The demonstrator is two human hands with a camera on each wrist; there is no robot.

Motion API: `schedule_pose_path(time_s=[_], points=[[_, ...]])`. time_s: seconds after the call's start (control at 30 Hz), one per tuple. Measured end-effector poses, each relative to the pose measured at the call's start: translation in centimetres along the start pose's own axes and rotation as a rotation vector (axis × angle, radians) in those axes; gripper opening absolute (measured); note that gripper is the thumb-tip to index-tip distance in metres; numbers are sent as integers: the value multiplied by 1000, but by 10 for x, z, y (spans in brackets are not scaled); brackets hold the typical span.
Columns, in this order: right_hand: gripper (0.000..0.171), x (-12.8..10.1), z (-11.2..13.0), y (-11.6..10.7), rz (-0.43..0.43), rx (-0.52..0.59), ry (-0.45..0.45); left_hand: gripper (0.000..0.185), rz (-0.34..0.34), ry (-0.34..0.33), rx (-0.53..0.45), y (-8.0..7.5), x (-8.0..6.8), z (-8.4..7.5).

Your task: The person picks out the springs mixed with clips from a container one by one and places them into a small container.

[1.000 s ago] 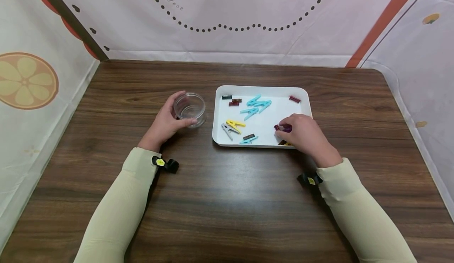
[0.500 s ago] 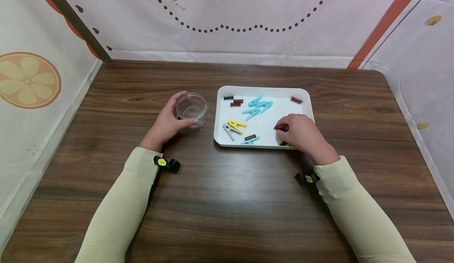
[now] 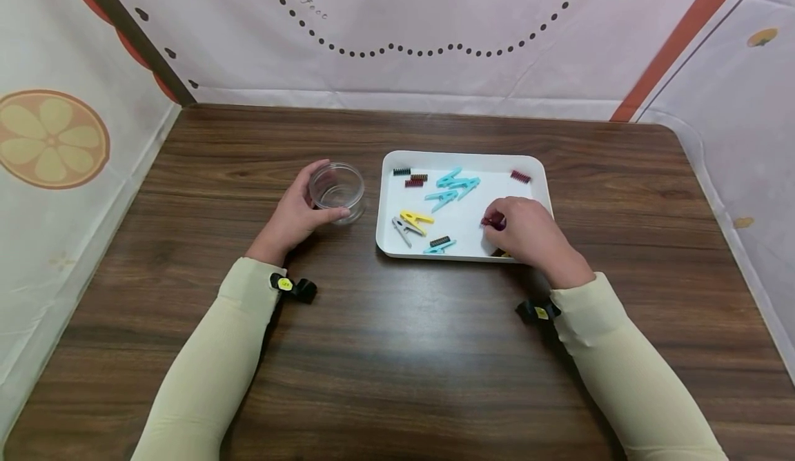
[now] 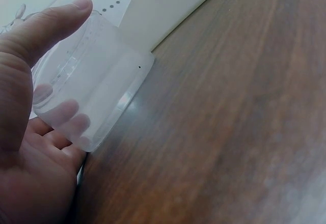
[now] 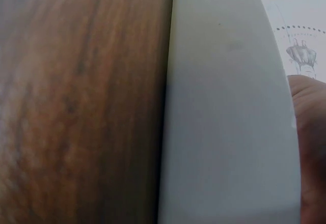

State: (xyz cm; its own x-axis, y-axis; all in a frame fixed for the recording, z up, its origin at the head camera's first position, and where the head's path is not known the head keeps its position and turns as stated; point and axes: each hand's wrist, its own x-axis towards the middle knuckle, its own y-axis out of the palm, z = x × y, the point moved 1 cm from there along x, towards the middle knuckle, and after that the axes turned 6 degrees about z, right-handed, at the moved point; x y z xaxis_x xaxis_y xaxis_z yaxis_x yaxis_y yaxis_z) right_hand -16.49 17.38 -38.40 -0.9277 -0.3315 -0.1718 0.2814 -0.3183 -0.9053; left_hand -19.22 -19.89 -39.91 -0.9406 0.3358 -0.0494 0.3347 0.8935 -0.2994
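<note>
In the head view my left hand [image 3: 288,216] grips a clear round jar [image 3: 338,190] standing on the table, thumb on the near side, fingers on the far side. The left wrist view shows the fingers through the wall of the jar [image 4: 99,76]. Over the right part of a white tray [image 3: 462,223], my right hand [image 3: 531,230] pinches a dark red coil spring [image 3: 495,221], partly hidden by the fingers. Below that hand, something dark and yellow [image 3: 502,253] peeks out. In the right wrist view, the tray's wall [image 5: 229,107] covers most of the hand [image 5: 310,117].
Light blue clothespins [image 3: 448,197] lie mid-tray, with a yellow clothespin [image 3: 415,217] and a grey clothespin [image 3: 400,226] at left. Other springs include a dark green one [image 3: 401,171], a black one [image 3: 439,241] and a red one [image 3: 520,177]. Patterned cloth [image 3: 435,5] hangs behind the table.
The right hand has shifted slightly left over the tray, and its fingers have drawn closer around the dark red spring. The left hand and jar stay put; the head view drifts slightly.
</note>
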Motion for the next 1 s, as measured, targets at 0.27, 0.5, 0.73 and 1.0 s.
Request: schedule_pose_path(time_s=[0.27, 0.5, 0.73, 1.0], points=[[12, 0, 3, -5, -41, 22, -21, 91, -3, -8, 7, 0, -1, 0], [14, 1, 3, -7, -72, 37, -42, 90, -5, -32, 31, 0, -1, -1], [13, 2, 8, -9, -97, 105, -18, 89, -5, -24, 22, 0, -1, 0], [11, 4, 18, -11, -147, 131, -46, 90, -5, -18, 5, 0, -1, 0]])
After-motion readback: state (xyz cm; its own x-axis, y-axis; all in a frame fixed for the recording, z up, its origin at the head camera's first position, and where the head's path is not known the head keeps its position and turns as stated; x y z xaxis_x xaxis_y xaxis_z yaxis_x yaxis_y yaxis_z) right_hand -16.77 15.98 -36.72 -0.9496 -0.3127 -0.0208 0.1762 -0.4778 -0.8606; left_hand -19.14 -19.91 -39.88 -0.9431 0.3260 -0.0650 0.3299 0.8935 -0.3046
